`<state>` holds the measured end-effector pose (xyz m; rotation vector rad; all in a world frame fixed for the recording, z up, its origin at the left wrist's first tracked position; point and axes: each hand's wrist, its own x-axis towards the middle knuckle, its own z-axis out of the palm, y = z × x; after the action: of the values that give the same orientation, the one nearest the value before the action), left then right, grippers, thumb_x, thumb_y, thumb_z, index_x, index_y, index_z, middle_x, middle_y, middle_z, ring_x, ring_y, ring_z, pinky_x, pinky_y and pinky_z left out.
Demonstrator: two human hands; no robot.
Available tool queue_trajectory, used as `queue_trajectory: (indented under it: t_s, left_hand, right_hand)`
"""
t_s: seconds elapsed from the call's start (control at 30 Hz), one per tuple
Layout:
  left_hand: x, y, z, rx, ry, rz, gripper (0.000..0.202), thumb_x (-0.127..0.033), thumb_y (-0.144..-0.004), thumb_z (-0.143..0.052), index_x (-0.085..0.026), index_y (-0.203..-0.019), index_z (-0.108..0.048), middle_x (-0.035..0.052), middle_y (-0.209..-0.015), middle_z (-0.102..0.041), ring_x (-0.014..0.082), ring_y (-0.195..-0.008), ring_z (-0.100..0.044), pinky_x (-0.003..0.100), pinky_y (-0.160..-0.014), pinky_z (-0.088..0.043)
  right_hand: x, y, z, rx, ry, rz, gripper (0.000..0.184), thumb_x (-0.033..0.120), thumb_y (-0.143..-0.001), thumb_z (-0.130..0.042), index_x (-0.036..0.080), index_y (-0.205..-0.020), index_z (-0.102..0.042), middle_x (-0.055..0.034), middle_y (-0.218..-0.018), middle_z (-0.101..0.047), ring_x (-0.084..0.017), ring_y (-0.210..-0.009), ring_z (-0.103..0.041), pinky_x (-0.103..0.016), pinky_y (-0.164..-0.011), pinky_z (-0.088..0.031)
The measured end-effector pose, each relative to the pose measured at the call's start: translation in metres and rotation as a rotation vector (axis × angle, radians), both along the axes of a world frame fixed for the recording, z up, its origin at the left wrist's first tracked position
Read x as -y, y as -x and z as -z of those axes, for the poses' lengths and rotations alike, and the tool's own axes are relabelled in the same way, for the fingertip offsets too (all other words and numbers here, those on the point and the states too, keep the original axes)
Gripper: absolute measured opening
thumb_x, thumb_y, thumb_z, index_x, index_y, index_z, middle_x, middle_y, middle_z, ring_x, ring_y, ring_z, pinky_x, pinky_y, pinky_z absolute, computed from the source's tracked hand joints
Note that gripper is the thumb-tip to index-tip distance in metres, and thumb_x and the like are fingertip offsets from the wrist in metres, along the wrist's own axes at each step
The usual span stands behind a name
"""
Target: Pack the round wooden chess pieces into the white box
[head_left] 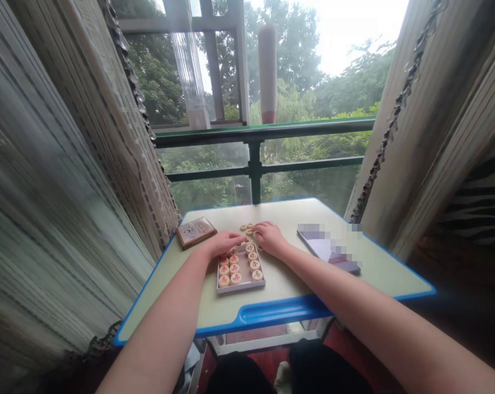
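A shallow white-rimmed box (241,288) lies on the table, holding round wooden xiangqi pieces (236,278). Two columns with red characters fill its left side, and one column with dark characters runs along the right. Bare box floor shows between them. Over the far end of the box, my left hand (227,242) has its fingers closed at a pale piece, mostly hidden. Just beyond the box, my right hand (269,237) curls its fingers around a piece at the edge of a small group of loose pieces (243,227).
A brown patterned box lid (197,232) rests at the table's left. On the right lies a flat grey-purple object (327,249), partly blurred out. The table (288,279) has a blue edge. Curtains (120,109) hang on both sides, and a green railing (255,158) stands behind.
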<state>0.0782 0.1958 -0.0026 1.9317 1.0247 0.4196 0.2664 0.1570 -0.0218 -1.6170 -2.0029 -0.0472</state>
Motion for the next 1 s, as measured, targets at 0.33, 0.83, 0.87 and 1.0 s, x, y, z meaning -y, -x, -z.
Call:
queue_trajectory:
  t_s: [0.33, 0.83, 0.87, 1.0]
  left_hand:
    - [0.002, -0.003, 0.002, -0.041, -0.039, -0.063, 0.06, -0.069, -0.061, -0.053, -0.014, -0.081, -0.069, -0.0011, -0.057, -0.05, 0.0074, -0.046, -0.03, 0.023, -0.044, -0.021]
    - [0.008, 0.001, -0.008, 0.087, 0.078, 0.01, 0.05, -0.058, -0.069, -0.055, -0.021, -0.101, -0.067, 0.0058, -0.097, -0.063, 0.0147, -0.078, -0.051, 0.023, -0.063, -0.038]
    - [0.008, 0.002, -0.008, 0.092, 0.09, 0.025, 0.05, -0.057, -0.069, -0.055, -0.022, -0.102, -0.067, 0.0061, -0.101, -0.063, 0.0161, -0.084, -0.051, 0.024, -0.068, -0.039]
    - [0.008, 0.003, -0.008, 0.079, 0.131, 0.047, 0.05, -0.058, -0.068, -0.056, -0.021, -0.101, -0.068, 0.0073, -0.107, -0.063, 0.0205, -0.1, -0.051, 0.027, -0.08, -0.038]
  right_hand:
    - [-0.007, 0.002, 0.003, -0.03, 0.057, -0.028, 0.036, 0.038, -0.089, -0.031, 0.027, -0.112, -0.057, -0.0008, -0.121, -0.057, -0.02, -0.113, -0.043, -0.039, -0.094, -0.03]
    - [-0.006, -0.003, -0.01, 0.186, 0.144, 0.037, 0.038, 0.034, -0.089, -0.03, 0.022, -0.111, -0.059, -0.0051, -0.115, -0.059, -0.019, -0.101, -0.051, -0.03, -0.087, -0.036]
    - [-0.005, -0.003, -0.012, 0.198, 0.14, 0.067, 0.037, 0.034, -0.088, -0.031, 0.023, -0.108, -0.061, -0.0057, -0.112, -0.06, -0.02, -0.1, -0.051, -0.031, -0.085, -0.036]
    - [-0.003, -0.006, -0.015, 0.206, 0.163, 0.121, 0.034, 0.033, -0.086, -0.035, 0.024, -0.101, -0.065, -0.0062, -0.107, -0.062, -0.022, -0.097, -0.051, -0.033, -0.082, -0.036]
